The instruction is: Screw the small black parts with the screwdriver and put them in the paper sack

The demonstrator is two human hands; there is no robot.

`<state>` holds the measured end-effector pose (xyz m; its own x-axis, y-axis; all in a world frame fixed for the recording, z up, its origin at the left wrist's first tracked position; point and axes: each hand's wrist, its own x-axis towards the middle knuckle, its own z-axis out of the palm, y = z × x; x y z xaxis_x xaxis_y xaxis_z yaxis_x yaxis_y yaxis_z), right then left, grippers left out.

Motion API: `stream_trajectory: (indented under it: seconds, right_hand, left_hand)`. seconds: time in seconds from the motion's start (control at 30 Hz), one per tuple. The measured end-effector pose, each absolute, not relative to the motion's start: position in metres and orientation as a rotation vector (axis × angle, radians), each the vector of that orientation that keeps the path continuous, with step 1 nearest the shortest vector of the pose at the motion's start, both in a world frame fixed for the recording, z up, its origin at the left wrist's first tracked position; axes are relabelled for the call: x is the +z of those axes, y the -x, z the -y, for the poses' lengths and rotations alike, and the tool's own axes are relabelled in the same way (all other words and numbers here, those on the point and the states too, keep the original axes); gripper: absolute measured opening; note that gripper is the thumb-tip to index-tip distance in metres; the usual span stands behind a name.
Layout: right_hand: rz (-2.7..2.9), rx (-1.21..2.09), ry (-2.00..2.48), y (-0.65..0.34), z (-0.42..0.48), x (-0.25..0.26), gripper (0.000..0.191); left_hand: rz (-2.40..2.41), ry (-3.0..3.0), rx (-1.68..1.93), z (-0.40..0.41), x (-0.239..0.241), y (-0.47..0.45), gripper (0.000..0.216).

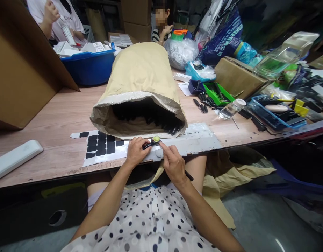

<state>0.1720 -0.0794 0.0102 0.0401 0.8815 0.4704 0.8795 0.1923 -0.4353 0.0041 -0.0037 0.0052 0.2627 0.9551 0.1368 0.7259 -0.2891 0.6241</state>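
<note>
My left hand [136, 150] is closed on a small slim black part [148, 144] just over the table's front edge. At the end of this part sits a round yellow-green piece [156, 139]; I cannot make out its kind. My right hand [173, 162] grips a tool with a black handle [189, 175], whose end sticks out below the palm. The tool's thin front end meets the black part near the round piece. Directly behind both hands lies a large tan paper sack [140, 73], its mouth facing me, with many black pieces [151, 113] inside.
A sheet of black stickers [101, 143] and a grey flat board [190, 142] lie under the sack's mouth. A white case [16, 159] is at left, a blue basin [88, 66] behind. At right stand a green tray [219, 94] and clear bottle [232, 109]. Two people sit opposite.
</note>
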Motion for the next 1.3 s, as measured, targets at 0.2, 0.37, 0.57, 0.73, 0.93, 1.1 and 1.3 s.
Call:
stream_trajectory:
  seconds: [0.2, 0.37, 0.57, 0.73, 0.93, 1.1, 1.3]
  right_hand:
    - [1.888, -0.037, 1.592, -0.164, 0.084, 0.01, 0.043]
    - [1.869, -0.048, 1.654, -0.169, 0.078, 0.01, 0.042]
    - [1.866, -0.192, 1.806, -0.189, 0.044, 0.003, 0.04]
    - [1.902, -0.326, 1.845, -0.193, 0.028, -0.014, 0.037]
    - [1.9, -0.378, 1.839, -0.187, 0.03, -0.017, 0.036]
    - [1.903, -0.386, 1.866, -0.186, 0.031, -0.017, 0.038]
    - [1.912, -0.377, 1.872, -0.184, 0.031, -0.018, 0.039]
  left_hand:
    - [-1.544, -2.092, 0.667, 0.004, 0.006, -0.004, 0.016]
    - [-1.548, -2.09, 0.656, 0.004, 0.007, -0.006, 0.016]
    - [-1.599, -2.122, 0.707, 0.005, 0.005, -0.009, 0.008]
    - [-1.603, -2.159, 0.744, 0.005, 0.001, -0.01, 0.006]
    - [-1.604, -2.267, 0.789, 0.012, 0.005, -0.004, 0.003]
    - [-1.285, -2.393, 0.73, 0.058, 0.008, 0.009, 0.011]
    - [-1.417, -2.158, -0.067, 0.101, -0.003, 0.022, 0.022]
